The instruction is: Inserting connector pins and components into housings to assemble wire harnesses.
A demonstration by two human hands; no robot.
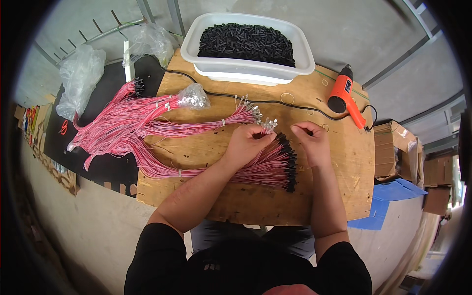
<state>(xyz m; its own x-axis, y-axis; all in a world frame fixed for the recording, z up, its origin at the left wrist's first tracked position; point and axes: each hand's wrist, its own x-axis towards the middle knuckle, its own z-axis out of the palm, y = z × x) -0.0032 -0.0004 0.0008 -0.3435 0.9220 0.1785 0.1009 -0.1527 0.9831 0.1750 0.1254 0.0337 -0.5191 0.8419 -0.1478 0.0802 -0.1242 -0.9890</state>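
My left hand [246, 143] is closed in a pinch at the metal-tipped end of a bundle of thin pink and white wires [268, 158]. Bright metal terminals [269, 125] stick up just beyond its fingertips. Many wires of this bundle fan out under my left wrist and end in black sleeves [290, 167]. To the right, apart from the wires, my right hand [314, 142] is raised with thumb and forefinger pressed together; whatever they hold is too small to tell. A second tied wire bundle [196, 128] with bare metal ends lies beyond my left hand.
A white tub [246, 69] of short black sleeves [246, 44] stands at the back. An orange heat gun [344, 96] lies at the right, its black cord [265, 102] crossing the wooden table [339, 177]. More pink wires [113, 123] and plastic bags [81, 78] are at the left.
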